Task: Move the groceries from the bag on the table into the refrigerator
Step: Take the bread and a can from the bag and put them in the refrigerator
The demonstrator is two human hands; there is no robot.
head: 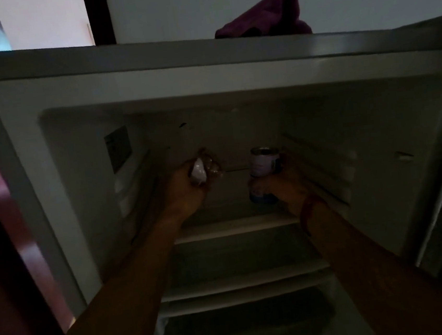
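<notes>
My left hand (pixel 187 191) reaches over the left part of the white refrigerator's (pixel 149 63) upper shelf (pixel 234 227), fingers curled round a small clear packet with a white label (pixel 200 170). My right hand (pixel 288 184) grips a purple-labelled metal tin can (pixel 265 161) near the shelf's middle. I judge neither is set down yet. Nothing blocks the shelf. A maroon cloth (pixel 266 15) lies on the refrigerator's top edge

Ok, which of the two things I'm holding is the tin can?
The one in your right hand: the labelled can with a shiny rim. Your left hand grips a soft white-and-brown packet.
</notes>
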